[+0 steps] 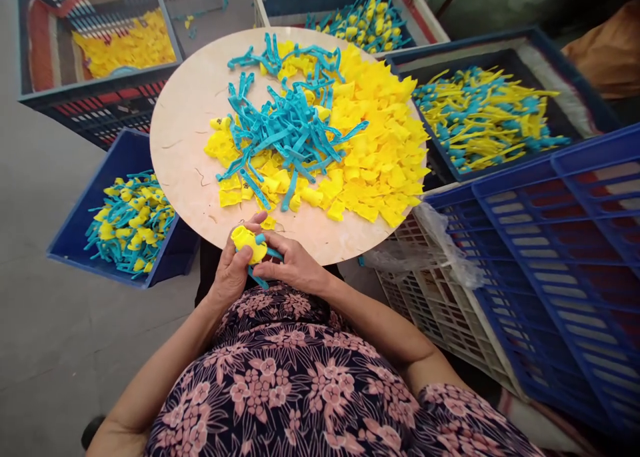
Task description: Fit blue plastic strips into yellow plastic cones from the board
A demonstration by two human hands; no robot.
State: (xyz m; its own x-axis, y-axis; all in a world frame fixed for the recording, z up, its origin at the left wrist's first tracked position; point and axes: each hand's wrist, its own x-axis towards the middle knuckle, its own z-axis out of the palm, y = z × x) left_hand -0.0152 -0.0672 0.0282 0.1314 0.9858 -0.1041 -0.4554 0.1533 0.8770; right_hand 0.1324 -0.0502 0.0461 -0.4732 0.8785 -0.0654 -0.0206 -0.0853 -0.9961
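In front of my body, my left hand point(231, 270) is closed around a hollow yellow plastic piece point(249, 244), thumb on its side. My right hand point(293, 265) is closed on a blue plastic piece point(273, 252) that meets the yellow one; its blue end pokes out below, between the hands. How far the two are joined I cannot tell, as fingers cover part of them. Just beyond my hands is a round board point(180, 144). On it lie a tangled heap of blue plastic pieces point(295, 127) and a wide spread of yellow plastic pieces point(380, 144).
A blue bin point(65, 244) of mixed blue-yellow pieces stands at the left, below a crate point(95, 87) holding yellow pieces. Behind the board is a pale-rimmed crate point(430, 34); another crate point(565, 54) stands right. Blue slatted crates point(550, 277) and clear plastic wrap point(440, 250) sit near my right arm.
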